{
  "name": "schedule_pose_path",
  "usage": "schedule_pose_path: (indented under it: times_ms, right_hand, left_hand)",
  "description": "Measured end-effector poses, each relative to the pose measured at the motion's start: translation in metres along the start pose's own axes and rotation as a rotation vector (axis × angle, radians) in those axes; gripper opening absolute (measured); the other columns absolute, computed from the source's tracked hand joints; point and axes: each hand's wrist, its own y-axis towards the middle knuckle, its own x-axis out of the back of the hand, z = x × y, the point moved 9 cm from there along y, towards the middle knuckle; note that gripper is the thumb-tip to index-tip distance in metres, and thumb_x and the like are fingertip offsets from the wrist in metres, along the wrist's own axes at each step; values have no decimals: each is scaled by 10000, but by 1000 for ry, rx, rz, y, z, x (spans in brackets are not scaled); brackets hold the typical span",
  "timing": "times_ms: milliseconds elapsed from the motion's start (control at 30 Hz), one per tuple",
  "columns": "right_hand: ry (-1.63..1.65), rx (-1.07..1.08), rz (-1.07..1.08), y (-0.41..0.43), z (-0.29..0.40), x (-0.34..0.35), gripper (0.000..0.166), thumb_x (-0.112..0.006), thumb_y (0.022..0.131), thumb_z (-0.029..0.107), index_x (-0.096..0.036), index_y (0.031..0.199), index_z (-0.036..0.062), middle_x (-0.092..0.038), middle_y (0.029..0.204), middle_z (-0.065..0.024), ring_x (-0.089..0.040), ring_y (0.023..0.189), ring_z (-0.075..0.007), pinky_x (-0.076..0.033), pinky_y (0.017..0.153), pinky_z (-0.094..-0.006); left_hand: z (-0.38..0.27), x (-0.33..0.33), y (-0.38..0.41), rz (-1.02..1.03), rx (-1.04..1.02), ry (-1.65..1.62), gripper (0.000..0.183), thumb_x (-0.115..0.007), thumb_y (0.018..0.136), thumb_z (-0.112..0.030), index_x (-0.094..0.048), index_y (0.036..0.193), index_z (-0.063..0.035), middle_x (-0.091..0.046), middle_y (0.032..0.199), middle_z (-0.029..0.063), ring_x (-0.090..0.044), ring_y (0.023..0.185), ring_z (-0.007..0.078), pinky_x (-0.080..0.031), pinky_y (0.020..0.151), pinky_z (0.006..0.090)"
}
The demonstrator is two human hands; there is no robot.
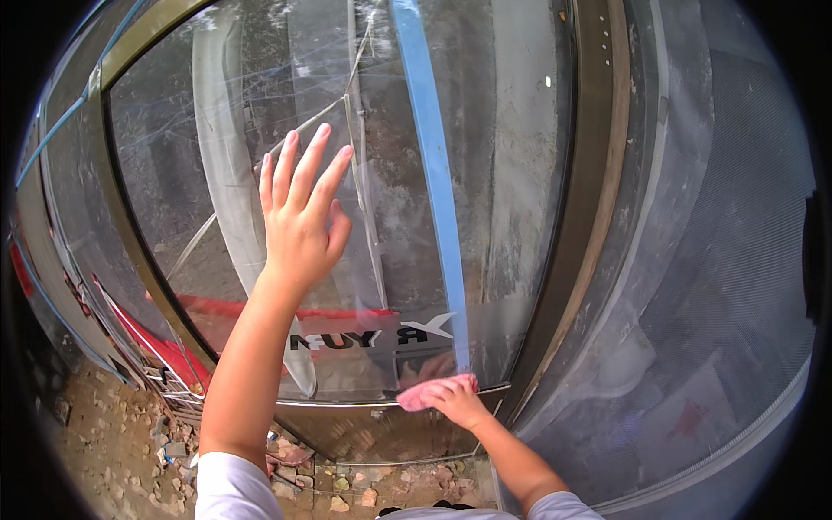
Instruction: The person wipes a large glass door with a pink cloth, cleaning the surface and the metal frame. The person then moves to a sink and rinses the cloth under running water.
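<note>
Fingers spread, my left hand (pixel 299 224) is raised in front of the glass pane (pixel 416 214) of a metal-framed door or window. Whether its palm touches the glass I cannot tell. My right hand (pixel 460 404) grips a folded pink cloth (pixel 422 395) at the pane's bottom edge, just above the brown lower panel (pixel 390 429). Part of the cloth lies under the fingers. A frosted band with dark lettering (pixel 354 340) crosses the low part of the glass. Through or on the pane show a blue strip (pixel 432 149) and a pale hanging sheet (pixel 224 130).
A grey mesh screen (pixel 734 214) with a zip edge borders the right side. Beside it runs the brown door frame (pixel 588 162). Broken bricks and stones (pixel 338 484) litter the ground below. Red sheeting (pixel 156 341) and a blue cord (pixel 55 136) are at left.
</note>
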Motion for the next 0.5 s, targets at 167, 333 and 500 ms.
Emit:
schedule_pose_path:
  times_ms: [167,333,500]
  right_hand:
    - [-21,-59,-48,-29,12,-23,343,-675,899,258,-720,1229,337,-600,1343,80,-532,1291,-180,-370,1102,-445]
    - [-125,36,-423,81,-36,124,384,-755,838,216,-758,1189,371,-576,1288,60,-542,1229,-214,-402,1072,-449]
    - [-187,104,-809,255,-107,328,389,-836,791,214,-795,1131,399,-634,1158,40,-563,1123,-265,-382,970,-474]
  left_hand:
    - [-4,-14,1,8,8,17,730,-604,799,-45,-607,1514,-197,-442,1681,110,-321,1598,374,-169,1295,603]
    - [-4,-31,-2,0,29,-6,752,-611,795,-60,-596,1531,-212,-412,1701,113,-296,1610,379,-141,1300,622]
    - [-3,-27,-6,32,17,31,752,-595,801,-42,-580,1539,-186,-384,1714,131,-268,1620,383,-126,1308,604]
